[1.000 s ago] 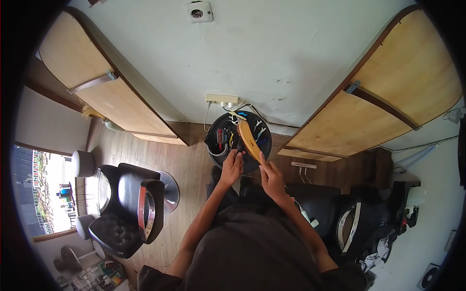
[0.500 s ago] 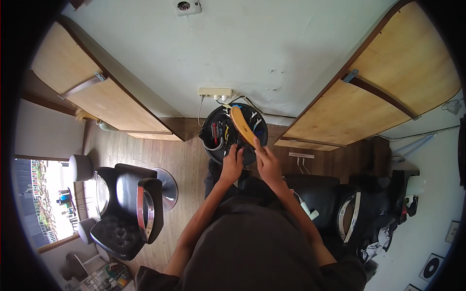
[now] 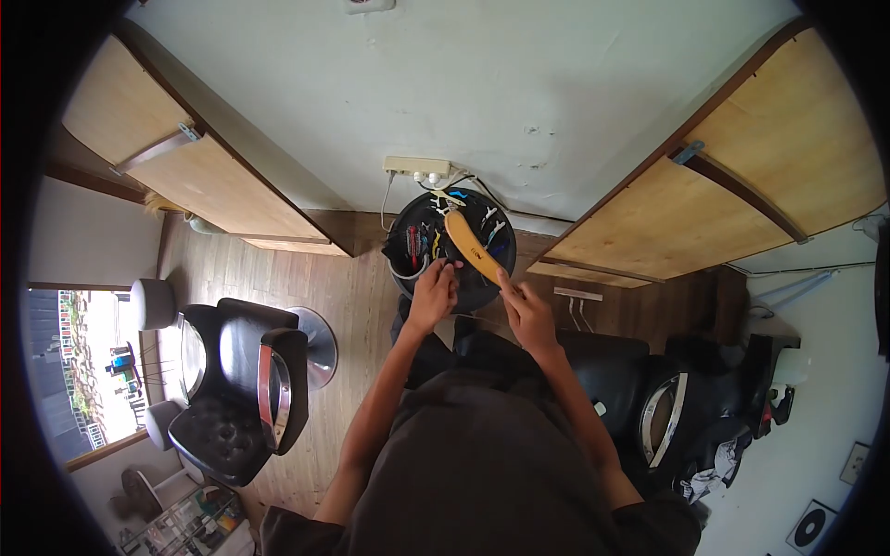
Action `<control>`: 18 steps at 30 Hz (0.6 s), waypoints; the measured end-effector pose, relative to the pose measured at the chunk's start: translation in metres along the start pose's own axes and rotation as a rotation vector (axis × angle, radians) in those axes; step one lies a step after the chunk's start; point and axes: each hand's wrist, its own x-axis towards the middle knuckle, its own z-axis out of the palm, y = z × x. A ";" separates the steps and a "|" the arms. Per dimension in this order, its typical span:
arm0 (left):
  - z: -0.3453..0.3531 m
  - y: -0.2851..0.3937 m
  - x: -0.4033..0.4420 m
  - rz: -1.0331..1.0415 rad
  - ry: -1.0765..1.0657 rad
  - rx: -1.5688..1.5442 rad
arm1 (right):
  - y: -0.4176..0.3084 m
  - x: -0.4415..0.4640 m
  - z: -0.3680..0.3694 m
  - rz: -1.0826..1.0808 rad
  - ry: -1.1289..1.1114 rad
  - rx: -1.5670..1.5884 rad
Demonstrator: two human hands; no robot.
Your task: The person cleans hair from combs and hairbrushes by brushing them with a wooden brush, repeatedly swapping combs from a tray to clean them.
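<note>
My right hand (image 3: pixel 529 310) is closed on the near end of a curved wooden brush (image 3: pixel 473 246), its smooth yellow back turned up and small dark lettering on it. Bristles, if any, are hidden beneath. The brush slants over a round black tray (image 3: pixel 505 278). My left hand (image 3: pixel 434 295) is at the tray's near edge, fingers curled together; a small dark thing seems to be at the fingertips, too unclear to name. Several hair clips (image 3: pixel 491 225) lie in the tray. A red-handled item (image 3: pixel 413 243) stands by a pale ring-shaped rim (image 3: pixel 409 275) at the tray's left.
Beyond the tray, a power strip (image 3: pixel 417 167) with plugs and cables is on the wall. Wooden panels lean inward at left (image 3: pixel 218 171) and right (image 3: pixel 714 157). A black salon chair (image 3: pixel 236 389) stands left, another chair (image 3: pixel 607 371) right.
My left hand has shifted slightly left and up, its fingers curling tighter. My right hand and the brush have moved slightly right and down. The camera view has shifted a little.
</note>
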 end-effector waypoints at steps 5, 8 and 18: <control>0.008 -0.006 0.001 0.033 -0.038 0.122 | -0.001 0.008 0.009 0.009 0.001 -0.035; 0.016 -0.015 0.002 0.140 -0.044 0.317 | -0.003 0.019 0.019 0.034 0.050 0.079; 0.026 -0.011 0.001 0.260 -0.029 0.460 | 0.003 0.043 0.031 0.141 0.130 0.142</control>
